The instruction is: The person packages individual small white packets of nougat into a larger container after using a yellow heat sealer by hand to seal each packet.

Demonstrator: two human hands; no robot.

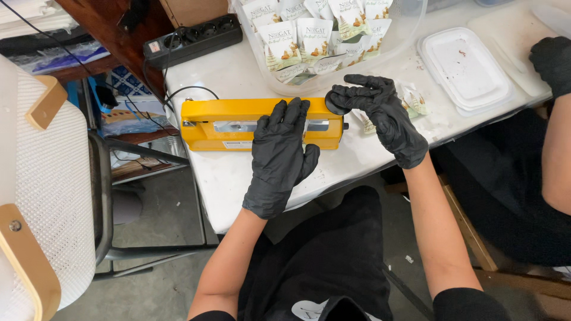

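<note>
A yellow heat sealer (220, 122) lies across the white table (238, 178). My left hand (279, 151), in a black glove, rests flat with fingers spread on the sealer's right half. My right hand (380, 113), also gloved, presses on the black round knob (334, 106) at the sealer's right end. A small printed pouch (413, 101) lies under and beside my right hand.
A clear plastic tub (410, 30) behind the sealer holds several printed pouches. A white lidded tray (467, 68) sits to the right. A black power strip (190, 38) lies at the back left. Another person's gloved hand (553, 62) is at the right edge. A white chair (41, 178) stands left.
</note>
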